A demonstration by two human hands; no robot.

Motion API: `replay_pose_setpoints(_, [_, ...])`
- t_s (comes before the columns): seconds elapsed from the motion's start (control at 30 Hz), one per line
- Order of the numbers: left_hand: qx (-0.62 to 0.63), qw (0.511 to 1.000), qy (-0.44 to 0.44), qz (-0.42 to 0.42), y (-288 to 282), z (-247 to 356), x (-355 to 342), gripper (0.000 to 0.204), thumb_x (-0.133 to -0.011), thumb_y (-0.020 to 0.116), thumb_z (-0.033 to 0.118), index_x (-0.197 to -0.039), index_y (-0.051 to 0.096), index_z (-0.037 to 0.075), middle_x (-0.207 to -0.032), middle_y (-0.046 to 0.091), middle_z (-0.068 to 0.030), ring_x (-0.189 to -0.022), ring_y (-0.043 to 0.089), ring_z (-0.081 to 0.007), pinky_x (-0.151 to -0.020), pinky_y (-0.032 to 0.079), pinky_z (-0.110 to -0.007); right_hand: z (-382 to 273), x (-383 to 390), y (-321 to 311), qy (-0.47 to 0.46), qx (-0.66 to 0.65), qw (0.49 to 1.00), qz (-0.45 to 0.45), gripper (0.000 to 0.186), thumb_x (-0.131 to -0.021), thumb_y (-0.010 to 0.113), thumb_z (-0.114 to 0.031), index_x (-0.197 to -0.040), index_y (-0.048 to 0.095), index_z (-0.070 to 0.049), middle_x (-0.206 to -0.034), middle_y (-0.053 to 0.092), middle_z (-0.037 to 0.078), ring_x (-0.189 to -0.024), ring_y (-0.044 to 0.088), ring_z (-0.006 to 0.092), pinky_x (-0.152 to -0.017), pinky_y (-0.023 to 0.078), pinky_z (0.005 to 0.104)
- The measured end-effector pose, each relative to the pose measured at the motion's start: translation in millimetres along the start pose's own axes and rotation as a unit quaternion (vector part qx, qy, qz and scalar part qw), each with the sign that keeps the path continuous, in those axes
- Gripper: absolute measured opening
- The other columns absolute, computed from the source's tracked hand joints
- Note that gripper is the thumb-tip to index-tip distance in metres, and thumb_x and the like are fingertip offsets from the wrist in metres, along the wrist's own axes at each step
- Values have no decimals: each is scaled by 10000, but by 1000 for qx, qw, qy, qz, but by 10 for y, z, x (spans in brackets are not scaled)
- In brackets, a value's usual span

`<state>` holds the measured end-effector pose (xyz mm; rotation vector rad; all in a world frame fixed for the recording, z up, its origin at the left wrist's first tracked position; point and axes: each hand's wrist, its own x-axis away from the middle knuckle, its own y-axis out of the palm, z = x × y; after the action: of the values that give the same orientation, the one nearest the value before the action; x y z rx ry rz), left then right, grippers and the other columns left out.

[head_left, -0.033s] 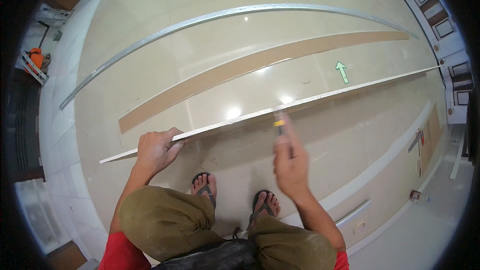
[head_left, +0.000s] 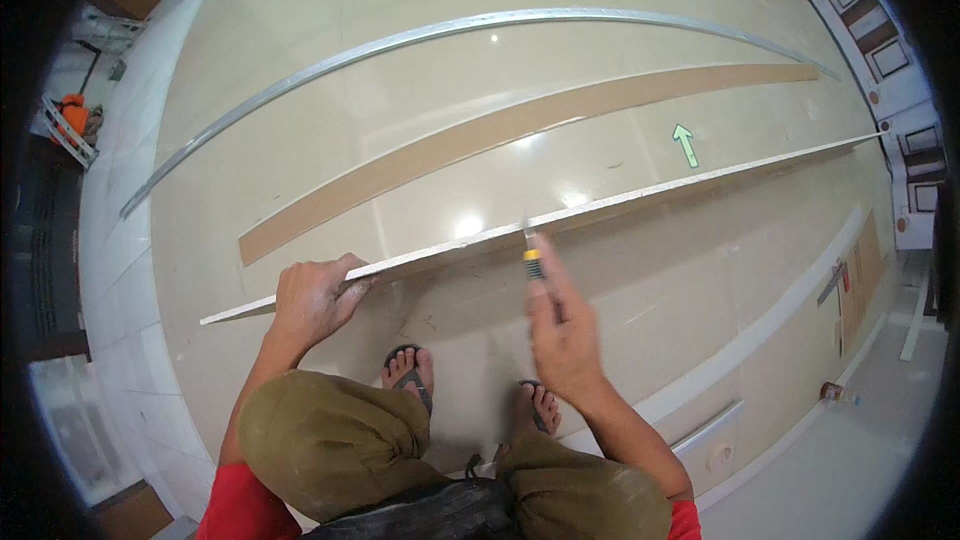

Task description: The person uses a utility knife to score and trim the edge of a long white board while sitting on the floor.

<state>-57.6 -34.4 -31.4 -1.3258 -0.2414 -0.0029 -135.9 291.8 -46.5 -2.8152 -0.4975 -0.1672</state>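
Note:
A long, thin board strip (head_left: 650, 192) with a white edge stands tilted on its side across the floor in front of me. My left hand (head_left: 316, 302) is closed around its left part, thumb on the near side and fingers over the far side. In my right hand (head_left: 568, 340) is a utility knife (head_left: 533, 260) with a yellow and black body. Its blade meets the board's top edge near the middle, slightly blurred. My feet in flip-flops are just below the board, between the two hands.
Beyond the board lie a brown strip (head_left: 500, 125) and a long metal profile (head_left: 560, 14). A green arrow (head_left: 684, 145) marks the floor. At right are a red-handled tool (head_left: 844, 278), a bottle (head_left: 838, 394) and panelled white doors (head_left: 887, 58). Something orange (head_left: 74, 115) is far left.
My right hand and the utility knife have shifted a little to the left along the board's edge. The left hand and the board look the same.

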Motion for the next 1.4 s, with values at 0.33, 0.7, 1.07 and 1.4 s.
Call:
replay_pose_setpoints(0.33, [9, 999, 5, 32, 50, -16, 18, 173, -928, 805, 343, -1014, 795, 193, -701, 726, -111, -662, 701, -371, -637, 533, -477, -113, -127, -268, 184, -150, 970, 54, 534, -1139, 501, -185, -1651, 425, -52, -1484, 634, 256, -1293, 655, 281, -1132, 474, 375])
replay_pose_setpoints(0.7, [13, 1000, -8, 25, 51, 45, 26, 173, -893, 835, 264, -1010, 787, 146, -759, 732, -164, -702, 705, -397, -674, 539, -469, 213, -408, -1121, 32, -94, 987, 127, 540, -1153, 514, -298, -1655, 451, -109, -974, 667, 19, -733, 590, 80, -662, 520, 242])
replay_pose_setpoints(1.07, [6, 998, 9, 60, 64, -3, 7, 169, -900, 844, 290, -995, 788, 161, -708, 712, -153, -670, 695, -396, -642, 525, -472, 117, -365, -1255, 47, -43, 996, 67, 500, -1136, 530, -265, -1612, 528, -112, -775, 515, -39, -636, 456, 30, -557, 396, 225])
replay_pose_setpoints(1.4, [13, 999, 11, 51, 80, 14, 30, 158, -900, 833, 280, -1004, 790, 168, -726, 722, -154, -671, 696, -394, -645, 526, -467, 164, -377, -1152, 2, -2, 997, 73, 503, -1133, 533, -247, -1602, 525, -62, -811, 531, -46, -676, 418, 39, -612, 403, 230])
